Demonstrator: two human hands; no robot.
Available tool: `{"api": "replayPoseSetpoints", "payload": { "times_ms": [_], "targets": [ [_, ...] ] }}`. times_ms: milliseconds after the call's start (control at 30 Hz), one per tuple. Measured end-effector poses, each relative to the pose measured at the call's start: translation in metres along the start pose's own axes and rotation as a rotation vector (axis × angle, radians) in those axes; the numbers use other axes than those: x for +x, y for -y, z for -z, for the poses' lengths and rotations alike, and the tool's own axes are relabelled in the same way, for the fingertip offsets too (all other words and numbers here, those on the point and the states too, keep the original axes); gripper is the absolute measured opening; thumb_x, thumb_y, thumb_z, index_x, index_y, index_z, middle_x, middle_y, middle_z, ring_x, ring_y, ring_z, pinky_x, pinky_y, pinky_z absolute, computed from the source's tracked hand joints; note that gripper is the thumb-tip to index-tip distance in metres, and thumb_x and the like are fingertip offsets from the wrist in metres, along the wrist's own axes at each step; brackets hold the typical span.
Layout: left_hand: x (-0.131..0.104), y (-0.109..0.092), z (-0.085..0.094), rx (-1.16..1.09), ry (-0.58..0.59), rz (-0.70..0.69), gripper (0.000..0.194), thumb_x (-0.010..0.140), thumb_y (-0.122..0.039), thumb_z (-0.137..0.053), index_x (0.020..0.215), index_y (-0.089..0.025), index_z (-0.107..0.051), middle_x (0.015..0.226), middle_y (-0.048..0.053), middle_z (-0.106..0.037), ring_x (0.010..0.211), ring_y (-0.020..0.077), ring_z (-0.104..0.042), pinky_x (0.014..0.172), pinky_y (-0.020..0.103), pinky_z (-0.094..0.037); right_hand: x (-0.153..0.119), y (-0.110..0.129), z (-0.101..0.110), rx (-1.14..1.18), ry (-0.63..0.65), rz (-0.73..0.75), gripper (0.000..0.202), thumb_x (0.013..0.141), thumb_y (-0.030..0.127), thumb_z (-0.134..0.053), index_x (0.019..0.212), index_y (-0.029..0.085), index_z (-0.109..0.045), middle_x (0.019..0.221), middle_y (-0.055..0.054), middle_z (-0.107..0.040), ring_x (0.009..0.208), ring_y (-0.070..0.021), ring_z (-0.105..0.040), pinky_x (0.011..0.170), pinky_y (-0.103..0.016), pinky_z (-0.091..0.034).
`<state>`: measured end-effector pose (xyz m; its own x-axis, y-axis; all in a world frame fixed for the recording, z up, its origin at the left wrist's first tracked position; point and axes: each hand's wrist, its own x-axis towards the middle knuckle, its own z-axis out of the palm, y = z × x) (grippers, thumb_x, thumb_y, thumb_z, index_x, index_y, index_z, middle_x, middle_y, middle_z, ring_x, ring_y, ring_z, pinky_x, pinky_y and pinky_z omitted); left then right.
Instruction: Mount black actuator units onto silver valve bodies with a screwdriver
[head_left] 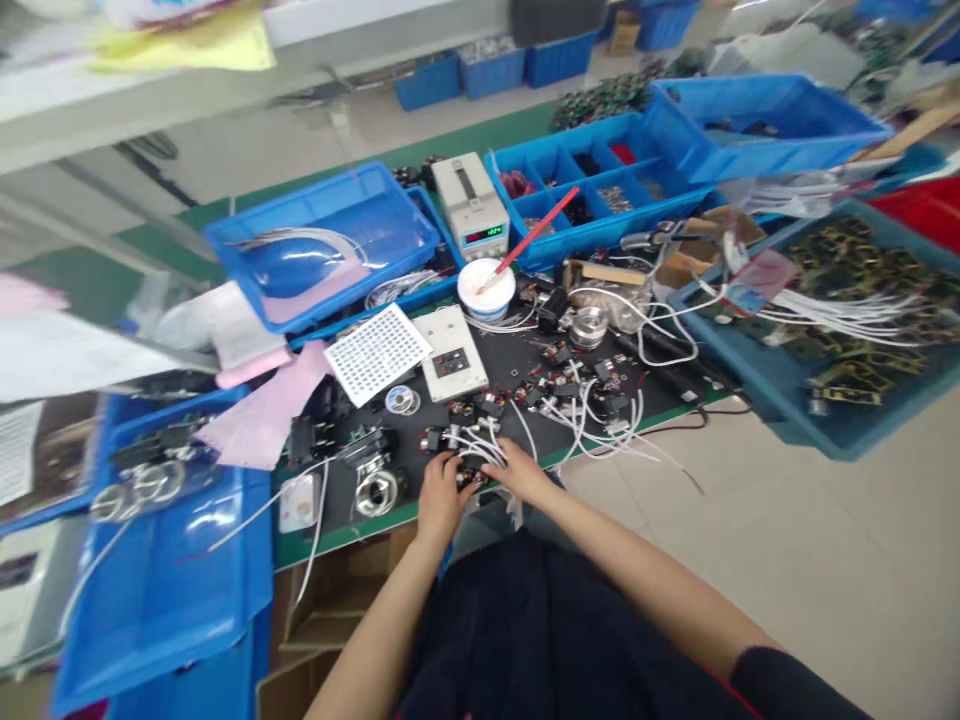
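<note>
Dark bench mat [504, 354]: in front of the white tub [486, 310], left hand [441, 492] and right hand [519, 472] contact white-wired components [474, 443]; grip not discernible.

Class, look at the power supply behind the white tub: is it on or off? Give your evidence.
On: the display on the power supply is lit, with green digits glowing.

Looks down on left hand [442, 492] and right hand [519, 470] touching small wired parts [470, 478] — white tub [481, 303], lit power supply [469, 205] and divided blue tray [589, 238] beyond.
</note>
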<state>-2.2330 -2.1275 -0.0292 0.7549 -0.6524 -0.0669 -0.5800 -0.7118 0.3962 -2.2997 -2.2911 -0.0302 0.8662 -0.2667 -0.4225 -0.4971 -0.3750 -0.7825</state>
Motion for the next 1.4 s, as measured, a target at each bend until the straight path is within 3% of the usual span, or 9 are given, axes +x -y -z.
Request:
{"api": "replayPoseSetpoints", "payload": {
  "times_ms": [167,367,533,667,900,1133,1400],
  "targets": [
    [-0.012,0.018,0.007,-0.071,0.025,0.009,0.044,0.070,-0.018,-0.067,0.108,-0.020,-0.047,0.116,0.006,-0.049,0.112,0.0221,-0.044,0.098,0.038,-0.039,0.001,-0.009,-0.003,-0.075,-0.009,0.039,0.055,0.077,0.035,-0.057,0.124,0.015,-0.035,0.121,-0.014,-0.049,0.110,-0.0248,-0.050,0.091,-0.037,-0.039],
    [-0.019,0.024,0.010,-0.182,0.019,0.052,0.038,0.072,-0.013,-0.061,0.107,-0.020,-0.047,0.122,0.008,-0.043,0.115,0.0243,-0.043,0.099,0.041,-0.038,-0.002,-0.011,-0.003,-0.218,-0.132,0.129,0.064,0.078,0.038,-0.057,0.129,0.013,-0.029,0.116,-0.015,-0.048,0.107,-0.0265,-0.050,0.088,-0.040,-0.043],
    [-0.023,0.025,0.009,-0.262,-0.011,0.137,0.035,0.075,-0.016,-0.058,0.106,-0.019,-0.045,0.125,0.009,-0.038,0.114,0.0240,-0.046,0.095,0.039,-0.041,-0.006,-0.005,0.000,-0.355,-0.221,0.308,0.045,0.080,0.033,-0.056,0.122,0.018,-0.045,0.124,-0.016,-0.041,0.117,-0.0303,-0.038,0.095,-0.049,-0.035],
    [-0.025,0.026,0.009,-0.317,-0.026,0.172,0.033,0.075,-0.018,-0.058,0.105,-0.020,-0.045,0.125,0.008,-0.038,0.113,0.0232,-0.046,0.093,0.037,-0.043,-0.009,0.003,0.001,-0.433,-0.191,0.443,0.020,0.083,0.025,-0.053,0.101,0.020,-0.061,0.126,-0.011,-0.043,0.118,-0.0292,-0.035,0.098,-0.048,-0.031],
    [-0.018,0.031,0.007,-0.420,-0.043,0.189,0.028,0.076,-0.022,-0.057,0.102,-0.021,-0.047,0.120,0.007,-0.043,0.113,0.0219,-0.046,0.095,0.037,-0.040,-0.008,0.007,-0.002,-0.468,-0.177,0.472,0.017,0.085,0.024,-0.051,0.096,0.018,-0.062,0.117,-0.012,-0.049,0.110,-0.0283,-0.041,0.092,-0.046,-0.037],
    [-0.017,0.026,0.000,-0.482,-0.086,0.296,0.057,0.070,-0.023,-0.062,0.119,-0.013,-0.034,0.119,0.015,-0.041,0.117,0.0276,-0.041,0.099,0.045,-0.034,-0.009,0.023,0.002,-0.358,-0.158,0.447,0.018,0.087,0.025,-0.044,0.089,0.017,-0.061,0.110,-0.012,-0.052,0.106,-0.0276,-0.043,0.091,-0.045,-0.036],
    [-0.017,0.019,-0.003,-0.619,-0.126,0.356,0.061,0.063,-0.020,-0.064,0.119,-0.010,-0.039,0.114,0.015,-0.046,0.112,0.0292,-0.045,0.097,0.046,-0.035,-0.022,0.065,-0.007,-0.097,0.088,0.432,0.020,0.089,0.027,-0.038,0.089,0.018,-0.056,0.081,-0.004,-0.060,0.077,-0.0172,-0.056,0.070,-0.028,-0.043]
  ]
}}
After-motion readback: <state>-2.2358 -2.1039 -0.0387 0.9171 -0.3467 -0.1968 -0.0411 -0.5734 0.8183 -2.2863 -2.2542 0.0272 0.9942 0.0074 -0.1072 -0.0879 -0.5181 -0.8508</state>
